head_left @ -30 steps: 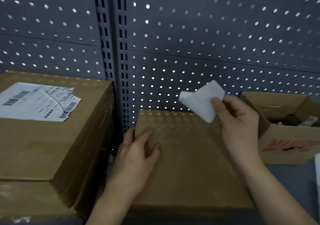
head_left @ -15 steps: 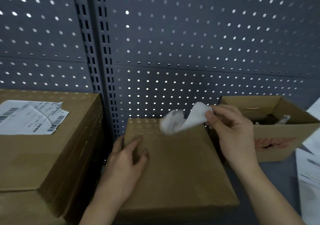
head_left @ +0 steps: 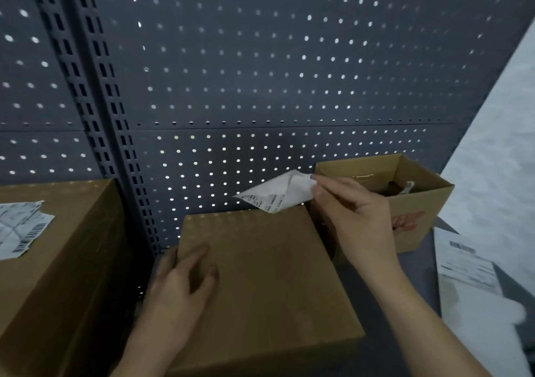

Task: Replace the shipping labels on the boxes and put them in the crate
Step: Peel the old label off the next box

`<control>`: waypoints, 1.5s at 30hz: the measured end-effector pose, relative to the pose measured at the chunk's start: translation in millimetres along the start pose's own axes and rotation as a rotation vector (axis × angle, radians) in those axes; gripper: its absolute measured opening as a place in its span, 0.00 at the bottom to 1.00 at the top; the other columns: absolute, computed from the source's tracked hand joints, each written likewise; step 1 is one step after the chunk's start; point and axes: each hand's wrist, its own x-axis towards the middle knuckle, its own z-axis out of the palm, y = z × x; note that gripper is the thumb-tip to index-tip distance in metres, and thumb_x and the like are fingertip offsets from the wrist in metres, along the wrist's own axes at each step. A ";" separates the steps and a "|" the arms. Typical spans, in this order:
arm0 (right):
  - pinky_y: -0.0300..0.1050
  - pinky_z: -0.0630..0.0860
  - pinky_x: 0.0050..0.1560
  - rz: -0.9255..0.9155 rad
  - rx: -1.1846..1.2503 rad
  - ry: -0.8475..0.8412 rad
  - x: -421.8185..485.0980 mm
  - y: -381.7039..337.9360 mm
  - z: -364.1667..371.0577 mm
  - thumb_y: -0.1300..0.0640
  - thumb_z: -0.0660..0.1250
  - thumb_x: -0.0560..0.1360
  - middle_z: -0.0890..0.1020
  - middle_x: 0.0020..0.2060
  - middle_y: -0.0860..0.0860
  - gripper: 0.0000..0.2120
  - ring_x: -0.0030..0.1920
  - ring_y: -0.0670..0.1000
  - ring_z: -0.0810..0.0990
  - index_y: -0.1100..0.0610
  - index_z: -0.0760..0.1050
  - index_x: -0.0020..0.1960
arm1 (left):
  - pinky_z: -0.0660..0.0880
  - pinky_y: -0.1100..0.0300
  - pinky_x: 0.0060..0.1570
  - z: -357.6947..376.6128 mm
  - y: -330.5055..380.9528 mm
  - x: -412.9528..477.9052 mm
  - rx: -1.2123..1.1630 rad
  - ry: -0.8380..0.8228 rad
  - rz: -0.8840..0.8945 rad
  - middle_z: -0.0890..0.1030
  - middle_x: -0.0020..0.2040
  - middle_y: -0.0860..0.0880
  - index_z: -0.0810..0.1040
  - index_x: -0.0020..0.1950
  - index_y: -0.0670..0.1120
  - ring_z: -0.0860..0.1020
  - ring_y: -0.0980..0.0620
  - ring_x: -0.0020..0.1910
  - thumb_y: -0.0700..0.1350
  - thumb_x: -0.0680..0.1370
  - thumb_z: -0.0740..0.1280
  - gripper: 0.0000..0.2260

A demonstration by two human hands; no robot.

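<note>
label (head_left: 276, 195) is held curled above far edge of box (head_left: 260, 284), pinched in right hand (head_left: 357, 217) grip | left hand (head_left: 185, 287) is laid flat on box top, nothing held | risk judged: adhesive may be stuck to itself or fingers by the curl | open carton (head_left: 428, 202) beside box: contents indistinct

Three cardboard boxes (head_left: 260, 275), two hands (head_left: 179, 287)

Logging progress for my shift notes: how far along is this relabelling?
Done: middle box top is bare. In hand: right hand pinches the peeled label; left hand rests on that box. Left: label sheet at right unapplied; left box still labelled; crating.
</note>
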 end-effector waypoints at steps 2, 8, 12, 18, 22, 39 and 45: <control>0.32 0.75 0.51 0.009 0.005 0.049 2.6 -1.6 -6.1 0.65 0.72 0.74 0.86 0.46 0.44 0.16 0.48 0.41 0.83 0.50 0.81 0.58 | 0.60 0.56 0.70 2.0 1.6 -0.8 0.014 -0.007 -0.002 0.62 0.76 0.50 0.71 0.71 0.61 0.61 0.50 0.75 0.55 0.79 0.65 0.20; 0.31 0.75 0.46 -0.008 -0.088 0.066 6.3 1.0 -16.9 0.66 0.74 0.72 0.86 0.40 0.42 0.10 0.43 0.40 0.83 0.51 0.83 0.45 | 0.60 0.63 0.64 7.9 8.7 -3.2 -0.034 -0.012 0.008 0.62 0.76 0.48 0.71 0.73 0.57 0.65 0.48 0.72 0.52 0.79 0.66 0.21; 0.32 0.74 0.45 -0.042 -0.181 0.100 4.8 3.2 -18.7 0.67 0.72 0.73 0.85 0.38 0.42 0.10 0.41 0.39 0.82 0.51 0.83 0.43 | 0.60 0.59 0.69 7.2 12.0 -5.7 -0.022 -0.016 -0.001 0.59 0.78 0.48 0.69 0.75 0.57 0.63 0.47 0.74 0.53 0.80 0.64 0.22; 0.32 0.76 0.51 -0.124 -0.246 0.212 17.3 -5.9 -30.5 0.65 0.74 0.72 0.75 0.54 0.47 0.14 0.41 0.39 0.82 0.47 0.81 0.51 | 0.61 0.55 0.71 6.5 8.8 -3.8 -0.016 -0.028 0.004 0.59 0.78 0.48 0.67 0.75 0.59 0.63 0.46 0.75 0.54 0.80 0.65 0.23; 0.43 0.78 0.53 -0.179 -0.389 0.285 32.0 -4.9 -49.2 0.63 0.73 0.73 0.82 0.47 0.47 0.08 0.47 0.45 0.82 0.52 0.84 0.49 | 0.62 0.54 0.71 5.7 7.2 -2.0 -0.014 -0.044 0.002 0.59 0.78 0.48 0.66 0.75 0.60 0.63 0.46 0.74 0.55 0.80 0.64 0.23; 0.38 0.67 0.45 -0.060 -0.886 0.061 61.5 29.8 -79.2 0.65 0.67 0.75 0.83 0.45 0.55 0.07 0.45 0.53 0.80 0.59 0.84 0.48 | 0.63 0.54 0.70 3.9 7.2 -2.2 0.000 -0.053 0.007 0.60 0.77 0.49 0.66 0.76 0.59 0.65 0.46 0.73 0.55 0.80 0.64 0.23; 0.35 0.66 0.45 -0.064 -0.893 0.061 72.6 23.3 -78.3 0.65 0.69 0.72 0.80 0.40 0.49 0.07 0.43 0.51 0.79 0.57 0.84 0.44 | 0.61 0.55 0.70 4.0 9.3 -0.5 0.012 -0.058 -0.004 0.60 0.78 0.48 0.67 0.75 0.58 0.64 0.46 0.74 0.54 0.80 0.64 0.23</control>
